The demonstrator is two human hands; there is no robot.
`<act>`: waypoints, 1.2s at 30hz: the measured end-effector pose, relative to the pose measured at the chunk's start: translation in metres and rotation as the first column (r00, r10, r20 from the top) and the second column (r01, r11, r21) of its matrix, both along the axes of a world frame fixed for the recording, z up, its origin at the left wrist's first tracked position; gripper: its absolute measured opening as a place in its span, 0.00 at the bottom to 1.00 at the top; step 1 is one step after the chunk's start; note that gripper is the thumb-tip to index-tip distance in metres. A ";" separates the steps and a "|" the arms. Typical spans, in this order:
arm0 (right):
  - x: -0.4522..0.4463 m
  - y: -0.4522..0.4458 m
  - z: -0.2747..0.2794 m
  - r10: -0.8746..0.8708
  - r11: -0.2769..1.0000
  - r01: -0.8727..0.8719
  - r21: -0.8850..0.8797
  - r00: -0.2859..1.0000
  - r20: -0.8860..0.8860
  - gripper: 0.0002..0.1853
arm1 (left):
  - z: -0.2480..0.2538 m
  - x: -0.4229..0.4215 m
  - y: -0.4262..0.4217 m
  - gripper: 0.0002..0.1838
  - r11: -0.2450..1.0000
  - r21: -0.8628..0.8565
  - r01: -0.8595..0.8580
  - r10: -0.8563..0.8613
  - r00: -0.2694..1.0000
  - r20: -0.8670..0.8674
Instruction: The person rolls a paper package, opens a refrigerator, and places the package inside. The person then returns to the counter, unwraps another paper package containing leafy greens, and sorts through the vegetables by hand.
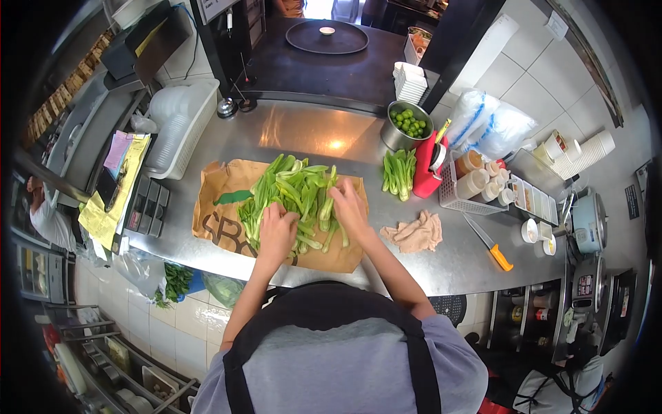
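A heap of leafy greens [293, 190] with pale stalks lies on a flattened brown paper bag [216, 186] on the steel counter. My left hand [278, 226] is at the heap's near left side, its fingers bent together against the leaves; what they grip is hidden. On the right side of the heap, my right hand [349, 201] has its fingers closed at the top of a green bunch [326, 210]. A smaller bunch of greens [398, 174] lies apart, to the right of the bag.
Right of the bag are a crumpled cloth [414, 232], an orange-handled knife [498, 254], a pot of limes [407, 124], a red container [427, 169] and a bottle basket [476, 183]. A white bin of plastic lids [183, 124] stands at left.
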State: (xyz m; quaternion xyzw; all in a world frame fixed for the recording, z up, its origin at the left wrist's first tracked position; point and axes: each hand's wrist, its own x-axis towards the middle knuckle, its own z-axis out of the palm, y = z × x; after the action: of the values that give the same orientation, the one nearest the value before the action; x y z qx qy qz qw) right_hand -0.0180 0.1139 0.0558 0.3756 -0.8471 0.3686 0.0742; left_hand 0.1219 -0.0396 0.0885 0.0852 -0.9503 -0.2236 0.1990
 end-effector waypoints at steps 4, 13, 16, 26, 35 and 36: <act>0.018 0.015 0.041 0.069 0.951 -0.068 -0.301 0.998 -0.007 0.13 | 0.001 -0.012 0.003 0.11 0.727 0.669 0.153 -0.171 0.984 -0.040; 0.039 0.014 0.055 0.102 0.827 0.109 -0.552 0.935 0.339 0.11 | 0.003 -0.020 0.018 0.11 -0.214 0.976 -0.044 -0.258 0.966 -0.013; 0.043 0.018 0.036 0.093 0.891 0.086 -0.447 0.927 0.364 0.09 | -0.011 -0.024 0.021 0.11 0.040 0.995 0.094 -0.108 0.990 -0.089; 0.045 0.010 0.018 0.358 0.801 0.162 -0.576 0.642 0.678 0.08 | -0.024 -0.021 0.021 0.06 0.167 0.974 0.152 -0.039 0.988 -0.148; 0.051 0.001 0.020 0.423 0.663 0.345 -0.664 0.559 0.713 0.06 | -0.025 -0.022 0.028 0.04 0.047 0.986 0.163 0.067 0.984 -0.166; 0.052 0.002 0.021 0.436 0.653 0.378 -0.656 0.520 0.734 0.06 | -0.028 -0.022 0.027 0.04 0.048 0.983 0.179 0.078 0.980 -0.183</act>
State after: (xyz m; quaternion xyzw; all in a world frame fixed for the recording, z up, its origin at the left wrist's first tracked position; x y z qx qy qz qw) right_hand 0.0343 0.1156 0.0772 0.0925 -0.5248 0.8201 -0.2085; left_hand 0.0994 -0.0121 0.0601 0.1439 -0.5126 -0.8303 0.1648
